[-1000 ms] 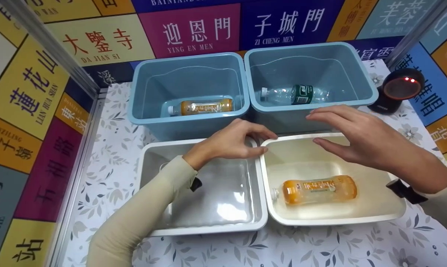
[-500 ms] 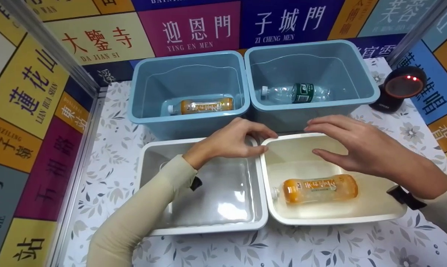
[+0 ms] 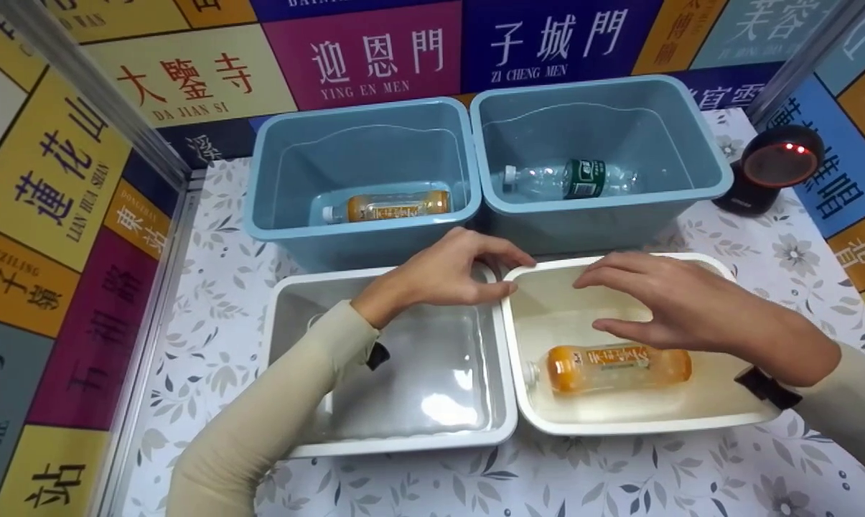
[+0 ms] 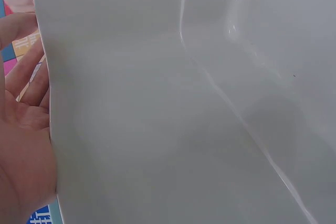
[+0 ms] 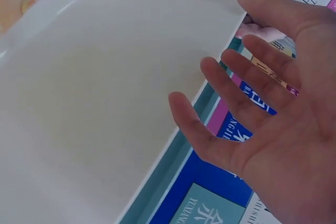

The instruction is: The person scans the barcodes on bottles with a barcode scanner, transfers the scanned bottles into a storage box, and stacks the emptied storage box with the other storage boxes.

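In the head view my left hand (image 3: 450, 273) hovers over the far right corner of the grey bin (image 3: 281, 345). Its thumb and index fingertips are at the meeting rims, and I cannot tell whether they touch. The left wrist view shows the left hand's fingers (image 4: 34, 85) loosely bent beyond the rim. My right hand (image 3: 690, 301), fingers spread and holding nothing, hangs over the cream bin (image 3: 751, 398). Below it an orange-labelled plastic bottle (image 3: 619, 368) lies on its side, cap to the left. In the right wrist view the right hand (image 5: 283, 114) has its palm showing.
Two blue bins stand behind. The left blue bin (image 3: 260, 172) holds another orange-labelled bottle (image 3: 396, 206); the right blue bin (image 3: 712, 158) holds a clear bottle with a green label (image 3: 583, 179). A black scanner-like device (image 3: 773, 169) with red lights stands at the right. Patterned panels surround the flowered tabletop (image 3: 583, 477).
My right hand has come down and slightly left, from near the right blue bin's front rim to over the cream bin's bottle. The left hand stays in place.
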`<state>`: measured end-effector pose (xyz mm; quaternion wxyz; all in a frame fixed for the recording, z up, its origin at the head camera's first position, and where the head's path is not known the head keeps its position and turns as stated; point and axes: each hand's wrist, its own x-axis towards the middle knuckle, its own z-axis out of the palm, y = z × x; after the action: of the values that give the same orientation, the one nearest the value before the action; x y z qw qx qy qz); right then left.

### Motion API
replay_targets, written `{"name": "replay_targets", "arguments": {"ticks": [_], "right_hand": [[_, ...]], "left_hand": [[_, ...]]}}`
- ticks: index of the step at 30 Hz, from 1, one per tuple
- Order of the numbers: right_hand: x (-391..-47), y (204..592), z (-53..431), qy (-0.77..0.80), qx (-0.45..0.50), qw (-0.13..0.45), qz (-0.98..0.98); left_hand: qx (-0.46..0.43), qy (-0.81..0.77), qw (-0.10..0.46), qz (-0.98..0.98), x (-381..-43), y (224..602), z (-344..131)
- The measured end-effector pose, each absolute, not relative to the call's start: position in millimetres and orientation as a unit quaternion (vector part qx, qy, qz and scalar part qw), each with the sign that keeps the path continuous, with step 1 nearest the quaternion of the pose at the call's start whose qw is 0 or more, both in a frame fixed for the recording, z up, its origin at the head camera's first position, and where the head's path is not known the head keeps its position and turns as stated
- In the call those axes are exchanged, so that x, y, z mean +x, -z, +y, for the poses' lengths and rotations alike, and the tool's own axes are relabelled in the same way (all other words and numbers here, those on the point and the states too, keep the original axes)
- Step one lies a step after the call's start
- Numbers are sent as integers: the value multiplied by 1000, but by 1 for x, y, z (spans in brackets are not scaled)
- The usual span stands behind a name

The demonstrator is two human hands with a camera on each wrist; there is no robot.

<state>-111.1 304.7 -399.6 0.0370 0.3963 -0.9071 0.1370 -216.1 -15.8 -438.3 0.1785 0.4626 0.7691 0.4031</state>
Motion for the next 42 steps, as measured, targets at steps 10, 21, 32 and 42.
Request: {"name": "replay_targets", "arguments": {"ticks": [10, 21, 32, 42], "right_hand": [[-112, 413, 305, -135, 410, -19, -902], [-112, 426, 302, -119, 391, -91, -908], [-112, 438, 300, -105, 366, -180, -907], [-113, 446, 300, -108, 342, -261, -896]], "left_hand": [[462, -402, 180, 770, -215, 438, -16], [464, -397, 178, 772, -216, 437, -16], [466, -399, 183, 769, -216, 437, -15], [464, -399, 180, 770, -216, 437, -15]]}}
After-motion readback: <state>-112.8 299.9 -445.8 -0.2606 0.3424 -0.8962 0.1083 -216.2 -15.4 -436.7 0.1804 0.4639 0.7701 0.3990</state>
